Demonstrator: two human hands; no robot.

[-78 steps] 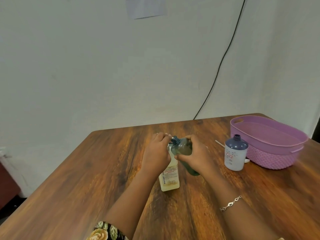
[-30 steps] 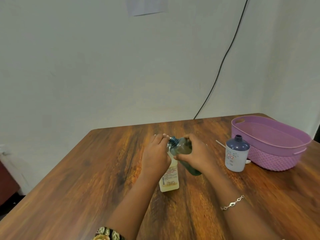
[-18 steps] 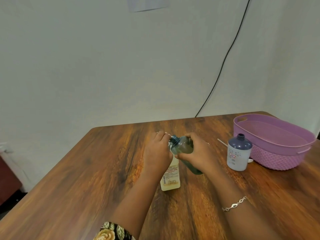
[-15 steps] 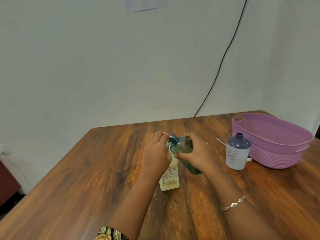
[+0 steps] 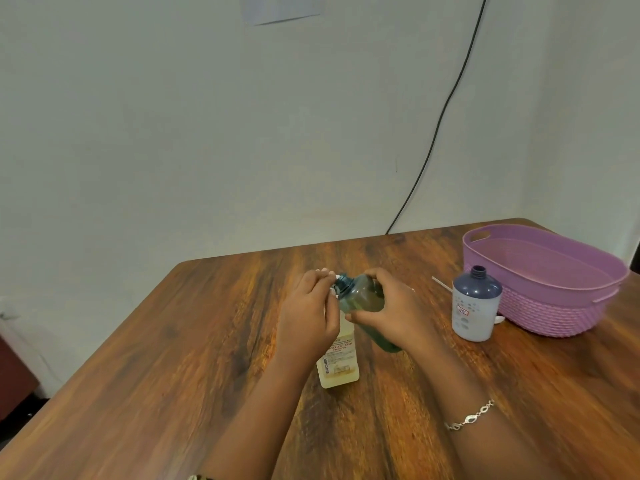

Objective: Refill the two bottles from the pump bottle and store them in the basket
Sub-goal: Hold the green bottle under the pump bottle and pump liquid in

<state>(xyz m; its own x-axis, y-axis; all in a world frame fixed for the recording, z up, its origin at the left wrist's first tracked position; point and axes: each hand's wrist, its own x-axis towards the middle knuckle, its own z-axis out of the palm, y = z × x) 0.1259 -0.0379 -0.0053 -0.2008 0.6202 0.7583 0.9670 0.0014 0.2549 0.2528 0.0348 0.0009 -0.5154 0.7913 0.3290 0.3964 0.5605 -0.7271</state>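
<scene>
A pale yellow pump bottle [image 5: 341, 358] with a white label stands mid-table. My left hand [image 5: 308, 315] rests on its pump head, which is mostly hidden under the fingers. My right hand [image 5: 393, 315] grips a dark green translucent bottle [image 5: 363, 296], tilted with its open neck against the pump spout. A second bottle [image 5: 475, 304], white with a dark blue top and no cap, stands upright to the right. Behind it sits the purple basket [image 5: 568, 308], which holds nothing I can see.
The wooden table [image 5: 173, 358] ends at a white wall. A black cable [image 5: 440, 123] runs down the wall to the table's far edge. A thin white stick [image 5: 441, 283] lies between the hands and the capless bottle.
Both hands hold the same pose at the pump and the green bottle throughout. Only the camera view shifts slightly.
</scene>
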